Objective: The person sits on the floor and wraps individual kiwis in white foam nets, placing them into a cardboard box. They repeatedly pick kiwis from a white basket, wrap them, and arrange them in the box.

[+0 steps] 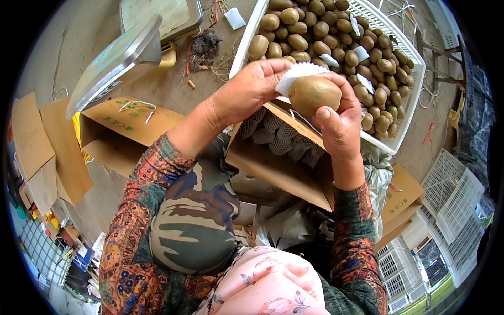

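Between my thumb and fingers, my right hand (341, 114) grips a brown kiwifruit (316, 94). A white foam net sleeve (298, 75) is pinched in my left hand (252, 84), its scalloped edge right behind the fruit; whether any of the fruit is inside it, I cannot tell. Below my hands, a cardboard box (275, 169) lies with its mouth towards me. Kiwifruit in foam nets (281, 138) line its far part. Just beyond, a white plastic crate (418, 98) holds loose kiwifruit and a few scraps of white foam.
A platform scale (161, 15) with a tilted display head (118, 67) stands at the far left. Another open carton (126, 122) lies left of my knee. Flattened cardboard (47, 141) leans further left. White crates (453, 197) are stacked at right, near a carton (399, 201).
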Motion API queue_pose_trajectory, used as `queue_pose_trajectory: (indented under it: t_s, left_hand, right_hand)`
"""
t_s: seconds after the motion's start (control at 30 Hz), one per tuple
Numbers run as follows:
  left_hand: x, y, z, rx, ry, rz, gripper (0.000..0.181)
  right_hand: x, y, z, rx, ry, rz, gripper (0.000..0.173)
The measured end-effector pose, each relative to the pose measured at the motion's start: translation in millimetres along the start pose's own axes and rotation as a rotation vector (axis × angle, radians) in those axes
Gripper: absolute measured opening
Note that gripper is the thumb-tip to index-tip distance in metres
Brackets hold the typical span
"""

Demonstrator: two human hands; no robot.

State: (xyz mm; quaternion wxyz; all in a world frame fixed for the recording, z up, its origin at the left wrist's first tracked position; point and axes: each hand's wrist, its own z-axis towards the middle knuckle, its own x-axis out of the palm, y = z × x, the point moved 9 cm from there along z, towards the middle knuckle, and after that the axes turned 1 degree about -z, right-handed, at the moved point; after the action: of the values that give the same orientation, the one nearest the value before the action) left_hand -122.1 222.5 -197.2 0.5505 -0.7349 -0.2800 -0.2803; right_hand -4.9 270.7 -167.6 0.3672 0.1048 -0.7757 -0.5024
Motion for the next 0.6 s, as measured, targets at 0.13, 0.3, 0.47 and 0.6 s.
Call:
queue_pose_trajectory:
  t_s: [0.13,0.3,0.47,0.6]
  left_hand:
    - [4,-28,-19,0.238,-0.191,0.522,0.017]
    - [39,-55,-29,0.606,-0.082,0.879,0.039]
    - [56,-19,-33,0.052,0.290,0.866,0.039]
    - [21,-29,-25,0.207,0.028,0.935,0.026]
  right_hand:
    - [-5,20,-5,-0.170,-0.280,-0.550,0.046]
    - [1,45,-13,-0.265,-0.209,-0.690,0.055]
    - [15,16,-71,0.168,0.077,-0.456,0.064]
    - [-56,-96,-156,0.758,0.023,-0.548,0.055]
